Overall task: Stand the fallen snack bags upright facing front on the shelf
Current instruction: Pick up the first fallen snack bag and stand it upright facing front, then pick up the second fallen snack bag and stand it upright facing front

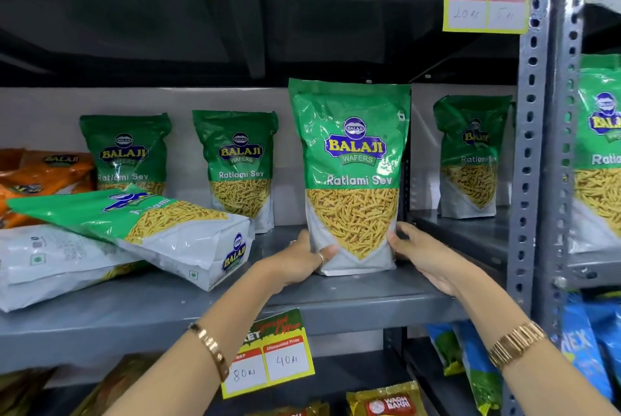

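Centre frame, a green Ratlami Sev bag (pixel 351 177) stands upright on the grey shelf (pixel 353 294), label forward. The left hand (pixel 299 262) and right hand (pixel 420 256) clasp its lower corners. Best to square its base flat before letting go. Lower left, a fallen Ratlami Sev bag (pixel 141 224) lies tilted across a white bag (pixel 50 264).

Upright bag (pixel 351 177) on shelf (pixel 336 301); fallen bag (pixel 161 230) left.
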Demonstrator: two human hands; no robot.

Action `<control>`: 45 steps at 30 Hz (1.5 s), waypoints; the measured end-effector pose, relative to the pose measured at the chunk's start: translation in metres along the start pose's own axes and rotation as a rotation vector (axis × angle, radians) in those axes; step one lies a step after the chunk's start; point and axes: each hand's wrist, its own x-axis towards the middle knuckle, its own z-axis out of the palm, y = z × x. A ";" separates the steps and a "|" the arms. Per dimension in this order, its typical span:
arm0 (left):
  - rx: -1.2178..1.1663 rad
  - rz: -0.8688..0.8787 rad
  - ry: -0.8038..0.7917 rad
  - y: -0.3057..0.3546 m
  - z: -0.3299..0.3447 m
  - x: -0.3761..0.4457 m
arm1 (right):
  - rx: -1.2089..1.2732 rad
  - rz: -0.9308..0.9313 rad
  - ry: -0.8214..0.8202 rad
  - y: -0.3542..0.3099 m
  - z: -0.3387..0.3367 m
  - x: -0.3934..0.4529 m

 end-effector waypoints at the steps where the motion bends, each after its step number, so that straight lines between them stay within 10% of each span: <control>1: -0.002 0.008 0.008 -0.001 0.001 -0.004 | -0.003 -0.030 0.011 0.002 0.001 -0.004; 10: -0.024 0.094 0.166 0.001 0.012 -0.028 | 0.195 -0.099 0.214 -0.005 0.013 -0.028; 15: -0.115 0.256 0.619 0.011 -0.001 -0.054 | 0.184 -0.672 0.884 -0.032 0.047 -0.050; 22: 0.058 0.230 1.283 -0.002 -0.067 -0.089 | 0.068 -1.297 0.759 -0.099 0.111 -0.041; 28: -0.163 -0.055 1.344 -0.043 -0.084 -0.099 | -0.048 -0.791 0.185 -0.141 0.167 -0.005; 33: -0.861 -0.224 1.178 -0.068 -0.098 -0.086 | -0.352 -0.428 -0.307 -0.152 0.195 0.019; 38: -1.183 -0.234 0.815 -0.077 -0.108 -0.082 | -0.485 -0.275 -0.346 -0.130 0.208 0.037; 45: -0.989 -0.206 0.913 -0.069 -0.109 -0.071 | -0.250 -0.188 -0.340 -0.115 0.206 0.053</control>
